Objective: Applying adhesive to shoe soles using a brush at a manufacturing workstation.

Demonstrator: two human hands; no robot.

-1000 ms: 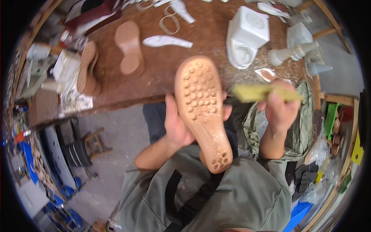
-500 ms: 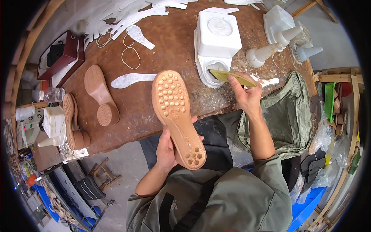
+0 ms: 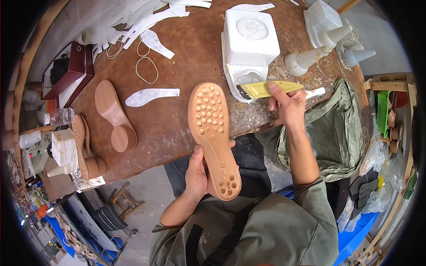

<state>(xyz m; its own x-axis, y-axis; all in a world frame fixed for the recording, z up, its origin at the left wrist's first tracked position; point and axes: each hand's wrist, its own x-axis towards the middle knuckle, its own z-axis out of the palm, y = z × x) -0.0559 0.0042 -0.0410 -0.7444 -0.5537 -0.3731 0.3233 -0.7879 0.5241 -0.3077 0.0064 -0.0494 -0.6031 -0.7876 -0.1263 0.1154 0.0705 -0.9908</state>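
A tan shoe sole (image 3: pixel 212 117) is gripped along its left side by my left hand (image 3: pixel 195 175), near the table's front edge. Round bumps cover its wide upper part, and several round holes mark the lower end. My right hand (image 3: pixel 290 106) pinches a flat yellow-green brush (image 3: pixel 266 90) with dark bristles at its left tip. That tip is over the round cup at the front of a white plastic glue container (image 3: pixel 252 40); whether it touches the cup I cannot tell. A white insole-shaped piece (image 3: pixel 148 96) lies left of the sole.
Two heeled tan soles (image 3: pixel 108 104) (image 3: pixel 82 146) stand at the left. White cut strips (image 3: pixel 133 17) and rubber bands (image 3: pixel 147 70) lie at the back. Pale cone-nozzled bottles (image 3: pixel 306 60) are at the back right. A crumpled green cloth (image 3: pixel 333 133) hangs over the right front edge.
The brush has turned, showing more of its flat yellow face. In the picture, the sole has shifted slightly right and stands more upright, still in my left hand.
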